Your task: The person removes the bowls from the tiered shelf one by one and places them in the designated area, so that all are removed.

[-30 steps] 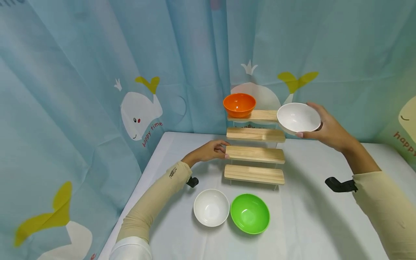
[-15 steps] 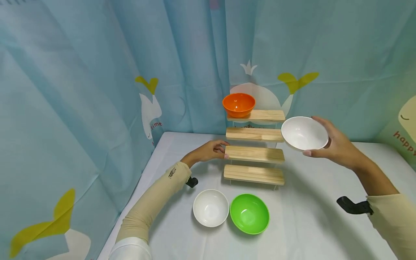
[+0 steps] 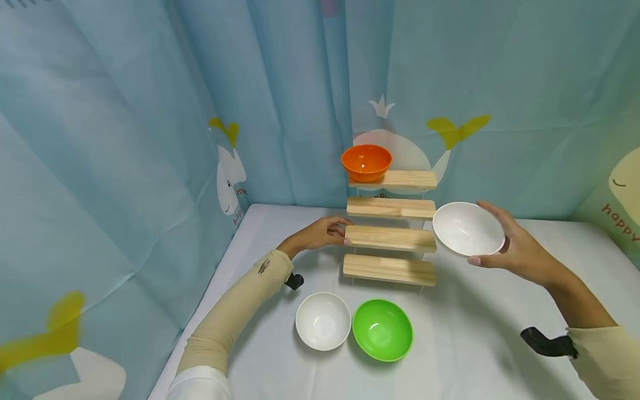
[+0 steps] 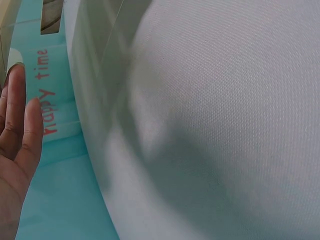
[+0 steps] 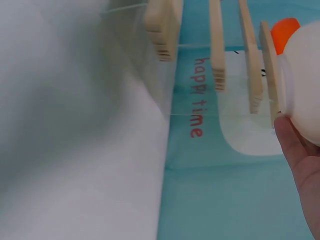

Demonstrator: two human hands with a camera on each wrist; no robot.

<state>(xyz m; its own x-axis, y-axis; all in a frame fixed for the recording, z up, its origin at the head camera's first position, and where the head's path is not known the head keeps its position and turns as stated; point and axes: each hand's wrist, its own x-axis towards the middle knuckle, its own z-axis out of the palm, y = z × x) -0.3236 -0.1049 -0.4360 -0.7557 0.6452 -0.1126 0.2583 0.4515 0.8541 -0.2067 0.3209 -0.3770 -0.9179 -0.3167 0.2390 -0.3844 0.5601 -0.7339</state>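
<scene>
Although held raised bowl [image 3: 467, 229] in wide-spread right fingers [image 3: 491, 260] and pinched rack [image 3: 391, 238] with near-closed left fingers [image 3: 336, 240], risked dropping through slipping grip or rack contact.

Beige-sleeved left arm [image 3: 240, 311] is stretched forward and angled in to the right, and the bare left hand [image 3: 317, 233] has its fingers bent, thumb and forefinger kinda set in a pinch. Beige-sleeved right arm [image 3: 607, 358] comes in from the lower right, with the bare right hand [image 3: 522, 250] held up in a wide, curved grip, thumb on the near side.
</scene>
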